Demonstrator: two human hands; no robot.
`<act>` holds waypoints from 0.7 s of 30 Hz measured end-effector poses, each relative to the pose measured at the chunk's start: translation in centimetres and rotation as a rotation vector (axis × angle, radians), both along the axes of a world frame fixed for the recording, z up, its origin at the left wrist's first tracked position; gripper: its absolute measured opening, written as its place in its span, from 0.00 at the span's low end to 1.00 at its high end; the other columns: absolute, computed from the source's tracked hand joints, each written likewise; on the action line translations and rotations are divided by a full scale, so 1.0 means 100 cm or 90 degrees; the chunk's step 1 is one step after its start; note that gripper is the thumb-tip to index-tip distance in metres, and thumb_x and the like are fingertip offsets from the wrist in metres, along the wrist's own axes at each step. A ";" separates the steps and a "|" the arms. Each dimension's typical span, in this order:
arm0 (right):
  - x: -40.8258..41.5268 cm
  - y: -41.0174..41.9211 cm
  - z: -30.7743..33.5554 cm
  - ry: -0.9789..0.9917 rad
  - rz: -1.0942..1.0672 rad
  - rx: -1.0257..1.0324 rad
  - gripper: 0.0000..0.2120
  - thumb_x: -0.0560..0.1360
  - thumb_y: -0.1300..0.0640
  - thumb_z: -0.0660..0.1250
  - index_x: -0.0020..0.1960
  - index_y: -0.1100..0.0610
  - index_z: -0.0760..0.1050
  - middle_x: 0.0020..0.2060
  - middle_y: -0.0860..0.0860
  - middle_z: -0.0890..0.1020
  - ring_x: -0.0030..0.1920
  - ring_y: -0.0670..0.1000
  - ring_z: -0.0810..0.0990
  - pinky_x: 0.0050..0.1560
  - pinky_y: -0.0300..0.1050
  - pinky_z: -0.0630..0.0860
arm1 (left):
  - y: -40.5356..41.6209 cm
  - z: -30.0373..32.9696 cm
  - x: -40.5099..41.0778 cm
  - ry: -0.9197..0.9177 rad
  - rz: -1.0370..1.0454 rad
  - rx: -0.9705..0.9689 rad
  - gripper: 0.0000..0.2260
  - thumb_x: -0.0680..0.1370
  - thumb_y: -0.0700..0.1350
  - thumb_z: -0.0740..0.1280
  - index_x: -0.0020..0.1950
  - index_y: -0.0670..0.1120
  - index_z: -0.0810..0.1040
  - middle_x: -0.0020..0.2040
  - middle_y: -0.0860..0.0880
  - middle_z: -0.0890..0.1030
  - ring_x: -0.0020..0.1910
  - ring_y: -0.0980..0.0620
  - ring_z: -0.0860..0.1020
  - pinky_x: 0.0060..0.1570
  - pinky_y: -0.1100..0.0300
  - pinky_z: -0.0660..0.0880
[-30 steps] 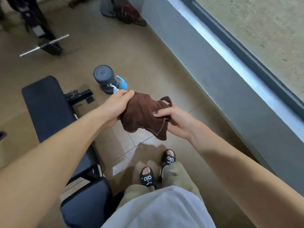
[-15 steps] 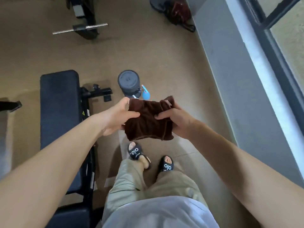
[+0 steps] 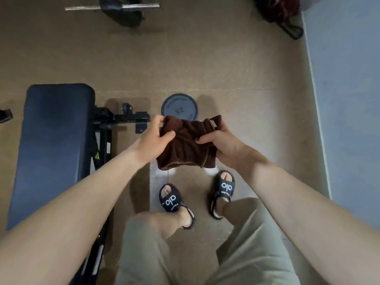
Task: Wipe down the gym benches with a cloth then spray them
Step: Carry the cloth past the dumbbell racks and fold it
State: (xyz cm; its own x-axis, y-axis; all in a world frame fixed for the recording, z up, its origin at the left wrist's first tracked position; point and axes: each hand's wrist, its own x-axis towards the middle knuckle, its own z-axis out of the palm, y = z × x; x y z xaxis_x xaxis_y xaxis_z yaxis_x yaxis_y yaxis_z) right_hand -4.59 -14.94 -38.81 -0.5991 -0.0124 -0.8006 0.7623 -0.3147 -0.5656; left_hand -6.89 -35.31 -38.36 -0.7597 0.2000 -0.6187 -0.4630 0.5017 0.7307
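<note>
A brown cloth (image 3: 186, 147) hangs bunched in front of me, above my feet. My left hand (image 3: 153, 141) pinches its left edge and my right hand (image 3: 221, 141) grips its right edge. A dark blue padded gym bench (image 3: 54, 145) lies to my left on its black frame (image 3: 115, 118), apart from the cloth. The blue spray bottle seen earlier is hidden behind the cloth.
A round grey weight plate (image 3: 179, 106) stands on the floor just beyond the cloth. A barbell on a black stand (image 3: 121, 9) lies far ahead. A dark red bag (image 3: 284, 11) sits by the grey wall (image 3: 345, 99) on the right. My sandalled feet (image 3: 197, 194) stand on tan floor.
My view has swung left and down, so the bench now lies straight beside me. Both hands kept hold of the cloth and spread it wider; the spray bottle has gone behind it.
</note>
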 end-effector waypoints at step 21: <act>-0.199 -0.015 -0.357 0.410 0.325 0.556 0.29 0.72 0.58 0.75 0.68 0.58 0.67 0.62 0.56 0.79 0.63 0.58 0.78 0.62 0.51 0.74 | -0.005 -0.357 -0.153 0.347 0.096 -0.273 0.27 0.79 0.48 0.70 0.75 0.52 0.62 0.54 0.52 0.72 0.54 0.49 0.75 0.54 0.54 0.72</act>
State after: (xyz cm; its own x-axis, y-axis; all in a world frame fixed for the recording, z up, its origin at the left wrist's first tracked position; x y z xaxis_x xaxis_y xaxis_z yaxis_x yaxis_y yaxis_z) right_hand -24.50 -16.40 -74.47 -0.9766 0.0335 -0.2123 0.1867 0.6212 -0.7610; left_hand -22.14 -35.78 -74.06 -0.9838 -0.1081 -0.1430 -0.1747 0.7567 0.6300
